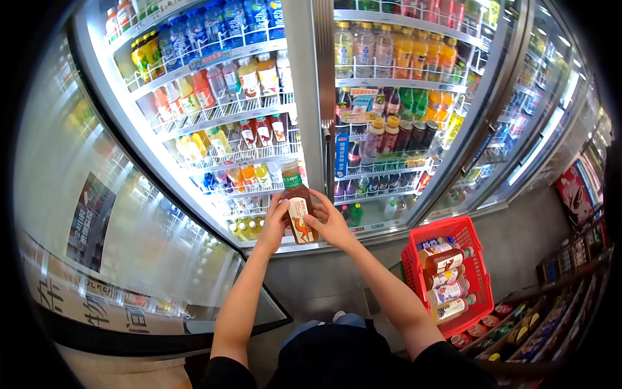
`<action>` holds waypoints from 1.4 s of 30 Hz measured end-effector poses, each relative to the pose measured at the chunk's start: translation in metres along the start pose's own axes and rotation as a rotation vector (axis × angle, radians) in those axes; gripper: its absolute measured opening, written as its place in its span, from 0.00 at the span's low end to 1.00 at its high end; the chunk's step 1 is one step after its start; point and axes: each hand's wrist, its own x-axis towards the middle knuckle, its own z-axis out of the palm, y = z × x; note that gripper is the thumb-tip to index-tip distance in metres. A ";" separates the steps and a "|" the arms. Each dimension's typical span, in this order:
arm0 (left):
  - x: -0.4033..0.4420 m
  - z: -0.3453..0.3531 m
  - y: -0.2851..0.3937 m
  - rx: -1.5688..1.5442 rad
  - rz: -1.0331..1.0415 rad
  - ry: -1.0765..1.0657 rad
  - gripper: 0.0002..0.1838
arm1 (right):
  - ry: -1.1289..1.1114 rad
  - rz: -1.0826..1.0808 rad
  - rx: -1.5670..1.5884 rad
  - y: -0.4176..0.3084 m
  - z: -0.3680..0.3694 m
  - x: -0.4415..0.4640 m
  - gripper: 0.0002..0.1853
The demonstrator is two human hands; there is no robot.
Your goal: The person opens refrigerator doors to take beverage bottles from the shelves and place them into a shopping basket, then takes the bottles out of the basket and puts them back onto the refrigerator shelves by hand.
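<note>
Dark drink bottle (299,211) is near the centre of the frame, between the left hand (275,225) and the right hand (329,223), in front of the open drinks fridge (227,123). The fingers of both hands are closed on it: the left ones grip its left side, while the right thumb lies across the front label and the other right fingers reach around its right edge. Both forearms stretch up from the bottom of the frame and converge at the bottle, elbows apart. The bottle is nearly upright, its neck leaning slightly left, with reddish-brown liquid, a green band below the pale top, and a cream label carrying an orange-red figure. At the left of the frame is a glass door (129,214); at lower right, a red basket (481,279) holds several bottles (449,260) lying on their sides.
</note>
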 end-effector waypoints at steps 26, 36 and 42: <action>-0.063 0.159 -0.157 0.164 -0.273 -0.595 0.30 | 0.756 0.062 0.063 0.023 -0.079 -0.247 0.35; -0.091 0.290 -0.206 0.152 -0.195 -0.840 0.32 | 1.191 0.082 0.112 0.003 -0.153 -0.323 0.33; -0.091 0.348 -0.249 0.372 -0.183 -0.903 0.25 | 1.305 0.153 0.031 0.017 -0.206 -0.355 0.29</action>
